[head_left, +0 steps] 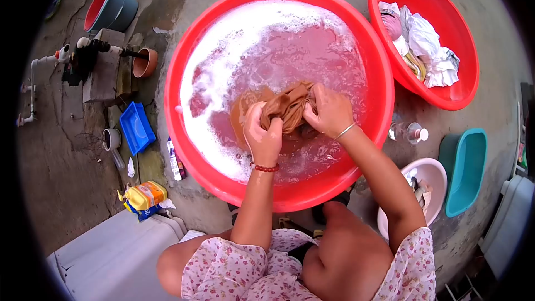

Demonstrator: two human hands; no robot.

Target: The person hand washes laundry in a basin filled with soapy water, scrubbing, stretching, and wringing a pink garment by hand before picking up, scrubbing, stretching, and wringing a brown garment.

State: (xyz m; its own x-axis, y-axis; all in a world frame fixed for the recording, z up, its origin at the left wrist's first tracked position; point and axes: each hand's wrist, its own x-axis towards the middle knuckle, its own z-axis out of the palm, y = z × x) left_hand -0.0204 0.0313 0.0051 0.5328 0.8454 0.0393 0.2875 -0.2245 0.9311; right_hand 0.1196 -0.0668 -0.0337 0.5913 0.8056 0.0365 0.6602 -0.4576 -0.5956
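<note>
A large red basin (378, 106) holds soapy water, with white foam mostly along its left and upper sides. Bunched brown cloth (287, 108) is held at the water's surface near the middle, and part of it spreads under the water to the left. My left hand (263, 136), with a red bead bracelet at the wrist, grips the cloth's left side, fingers curled. On the cloth's right side my right hand (330, 110), wearing a thin metal bangle, is closed on it. Both hands are wet, and the fabric is gathered between them.
A second red basin (468, 61) with white and pink laundry (424, 36) stands upper right. Right of me are a clear bottle (409, 132), a pale pink basin (440, 175) and a teal tub (465, 173). Leftward lie a blue tray (137, 128), a yellow jug (146, 195) and a bucket (120, 11).
</note>
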